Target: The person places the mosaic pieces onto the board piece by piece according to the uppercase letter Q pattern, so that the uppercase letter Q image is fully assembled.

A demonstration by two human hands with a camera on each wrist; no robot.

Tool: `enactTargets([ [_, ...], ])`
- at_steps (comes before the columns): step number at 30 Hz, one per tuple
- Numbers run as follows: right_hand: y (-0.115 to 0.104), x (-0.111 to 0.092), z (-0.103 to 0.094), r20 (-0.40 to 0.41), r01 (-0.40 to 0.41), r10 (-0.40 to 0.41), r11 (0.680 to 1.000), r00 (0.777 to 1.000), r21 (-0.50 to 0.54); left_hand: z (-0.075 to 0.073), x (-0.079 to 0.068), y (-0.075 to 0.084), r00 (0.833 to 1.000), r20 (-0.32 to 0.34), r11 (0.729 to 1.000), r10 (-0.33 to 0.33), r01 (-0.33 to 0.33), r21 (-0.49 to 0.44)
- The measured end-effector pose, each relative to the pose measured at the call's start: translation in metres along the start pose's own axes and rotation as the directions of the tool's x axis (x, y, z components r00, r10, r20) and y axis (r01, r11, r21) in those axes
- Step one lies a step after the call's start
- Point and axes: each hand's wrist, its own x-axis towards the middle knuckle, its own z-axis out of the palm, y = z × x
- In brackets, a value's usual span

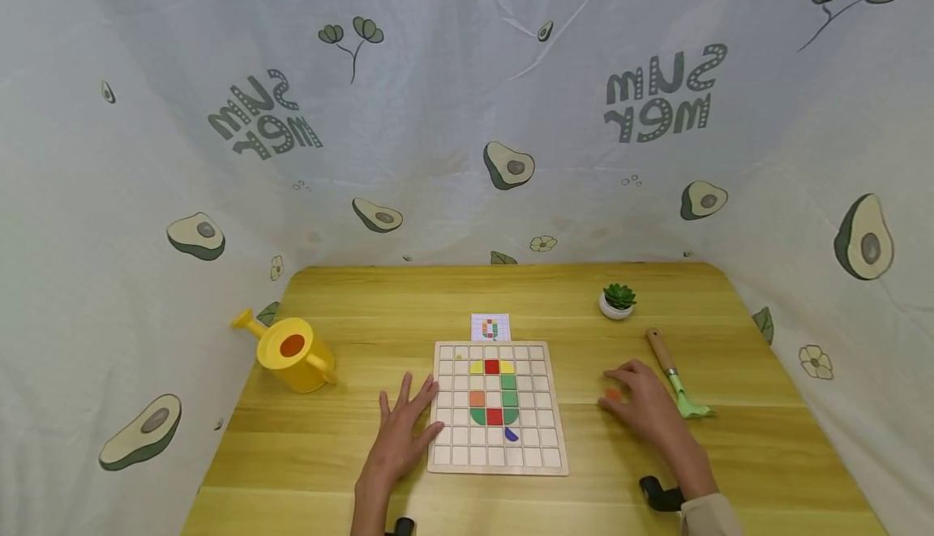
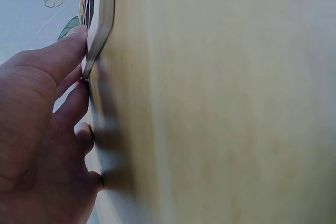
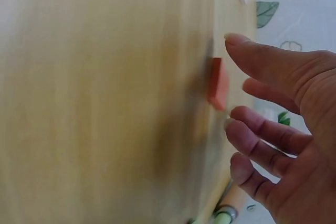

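Note:
A square-grid wooden board [image 1: 456, 456] lies on the table, with red, yellow, green and orange tiles in a ring and a blue piece [image 1: 511, 435] below it. Along the board's left edge rests my left hand [image 1: 397, 443], fingers spread; in the left wrist view its thumb touches the board's edge. To the right of the board, my right hand [image 1: 649, 406] hovers around an orange tile [image 3: 218, 84]. Thumb and fingers stand apart from that tile in the right wrist view, and the tile sits on the tabletop.
A small picture card [image 1: 490, 327] lies at the board's far edge. On the left stands a yellow watering can [image 1: 299, 362]. A potted succulent [image 1: 618, 301] and a green garden tool with a wooden handle [image 1: 661, 351] are at the right. Printed cloth [image 1: 438, 114] surrounds the table.

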Motion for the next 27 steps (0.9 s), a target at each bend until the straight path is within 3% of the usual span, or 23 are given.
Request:
enactTargets([
  [8, 0.012, -0.006, 0.002, -0.038, -0.023, 0.026, 0.998, 0.999, 0.060, 0.001, 0.000, -0.001, 1.000, 0.003, 1.000, -0.002, 0.002, 0.004],
  [21, 0.008, -0.008, 0.004, -0.068, -0.031, 0.036, 0.997, 0.997, 0.077, -0.001, 0.001, 0.001, 1.000, 0.003, 1.000, -0.001, 0.001, -0.004],
  [27, 0.008, -0.008, 0.003, -0.030, -0.072, 0.076, 0.993, 0.997, 0.094, 0.000, 0.001, 0.000, 1.000, -0.002, 1.000, -0.002, 0.002, -0.003],
])
